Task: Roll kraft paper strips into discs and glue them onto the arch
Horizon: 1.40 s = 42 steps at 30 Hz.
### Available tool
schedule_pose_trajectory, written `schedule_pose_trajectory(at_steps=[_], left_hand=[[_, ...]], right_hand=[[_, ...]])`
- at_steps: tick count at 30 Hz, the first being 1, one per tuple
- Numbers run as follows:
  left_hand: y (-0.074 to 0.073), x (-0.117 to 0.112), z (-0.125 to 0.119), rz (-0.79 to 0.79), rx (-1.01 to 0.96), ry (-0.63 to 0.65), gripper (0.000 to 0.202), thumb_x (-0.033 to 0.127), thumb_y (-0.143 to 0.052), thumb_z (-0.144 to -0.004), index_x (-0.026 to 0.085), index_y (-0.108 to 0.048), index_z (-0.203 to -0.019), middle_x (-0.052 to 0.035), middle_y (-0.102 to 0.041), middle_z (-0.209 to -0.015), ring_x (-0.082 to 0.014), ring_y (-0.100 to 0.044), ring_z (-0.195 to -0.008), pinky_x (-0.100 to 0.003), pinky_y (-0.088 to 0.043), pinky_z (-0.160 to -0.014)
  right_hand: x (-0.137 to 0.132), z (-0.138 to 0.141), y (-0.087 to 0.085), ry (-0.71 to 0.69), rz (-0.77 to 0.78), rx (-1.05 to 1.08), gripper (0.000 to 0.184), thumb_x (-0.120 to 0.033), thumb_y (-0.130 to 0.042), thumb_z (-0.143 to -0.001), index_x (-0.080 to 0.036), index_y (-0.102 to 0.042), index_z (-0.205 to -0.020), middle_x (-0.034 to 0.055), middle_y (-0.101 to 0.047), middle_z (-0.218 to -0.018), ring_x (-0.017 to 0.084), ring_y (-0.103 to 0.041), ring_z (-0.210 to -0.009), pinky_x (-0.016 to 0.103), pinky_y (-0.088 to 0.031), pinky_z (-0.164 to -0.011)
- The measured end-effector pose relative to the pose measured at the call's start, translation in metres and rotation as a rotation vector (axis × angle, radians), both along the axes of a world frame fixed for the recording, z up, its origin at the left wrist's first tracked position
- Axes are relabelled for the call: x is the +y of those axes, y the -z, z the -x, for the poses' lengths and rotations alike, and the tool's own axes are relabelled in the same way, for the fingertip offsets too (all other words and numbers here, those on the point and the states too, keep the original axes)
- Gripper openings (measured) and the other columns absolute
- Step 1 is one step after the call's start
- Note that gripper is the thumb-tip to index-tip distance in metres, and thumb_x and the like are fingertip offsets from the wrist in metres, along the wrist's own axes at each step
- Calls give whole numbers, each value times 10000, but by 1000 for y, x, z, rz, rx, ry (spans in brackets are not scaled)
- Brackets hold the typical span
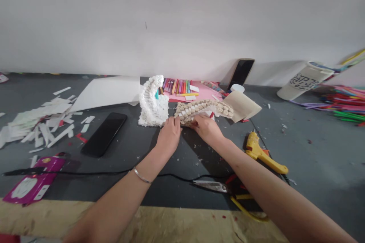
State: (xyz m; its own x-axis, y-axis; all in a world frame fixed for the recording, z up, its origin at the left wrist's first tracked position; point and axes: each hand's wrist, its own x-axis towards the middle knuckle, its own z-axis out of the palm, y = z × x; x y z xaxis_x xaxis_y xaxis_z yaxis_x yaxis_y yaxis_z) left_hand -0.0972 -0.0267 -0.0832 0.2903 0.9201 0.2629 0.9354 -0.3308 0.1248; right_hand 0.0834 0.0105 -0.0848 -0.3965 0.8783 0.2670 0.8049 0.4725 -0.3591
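Observation:
A curved beige craft piece, studded with pebble-like bits and a white strip, stands near the middle of the table. My left hand is closed at its lower left end, with the fingertips partly hidden. My right hand pinches at the lower front edge of the same piece; what lies between the fingertips is hard to see. A small red tip shows just above my right hand. Left of the beige piece stands a curled white bumpy craft piece, close to my left hand.
A yellow glue gun and scissors lie at right, with a black cable across the front. Around are a phone, paper strips, markers, a leaning phone, a cup and pipe cleaners.

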Motion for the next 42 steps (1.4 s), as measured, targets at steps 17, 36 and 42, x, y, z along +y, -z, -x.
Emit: schedule_pose_trajectory(at_steps=[17, 36, 42], left_hand=[[1, 0, 0, -9, -17, -8, 322, 174, -520, -902, 121, -446, -1211, -125, -533, -1063, -244, -548, -992, -371, -500, -832], [-3, -1, 0, 36, 2, -18, 326, 186, -527, -908, 94, -449, -1210, -148, -531, -1101, -260, -535, -1007, -366, -494, -818], [-2, -1, 0, 29, 29, -8, 315, 182, -520, -909, 91, -454, -1204, -151, -532, -1096, -259, -537, -994, -365, -496, -808]], right_hand=[[3, -7, -2, 0, 91, 105, 61, -163, -617, -836, -168, -675, -819, 66, -682, -862, 193, -625, -810, 302, -473, -736], [3, -11, -4, -151, 64, 151, 143, -151, -534, -873, -206, -649, -939, 66, -654, -935, 212, -603, -896, 331, -482, -783], [5, -12, -1, -171, 69, 151, 193, -142, -530, -870, -218, -652, -998, 74, -667, -1001, 223, -601, -962, 353, -480, -831]])
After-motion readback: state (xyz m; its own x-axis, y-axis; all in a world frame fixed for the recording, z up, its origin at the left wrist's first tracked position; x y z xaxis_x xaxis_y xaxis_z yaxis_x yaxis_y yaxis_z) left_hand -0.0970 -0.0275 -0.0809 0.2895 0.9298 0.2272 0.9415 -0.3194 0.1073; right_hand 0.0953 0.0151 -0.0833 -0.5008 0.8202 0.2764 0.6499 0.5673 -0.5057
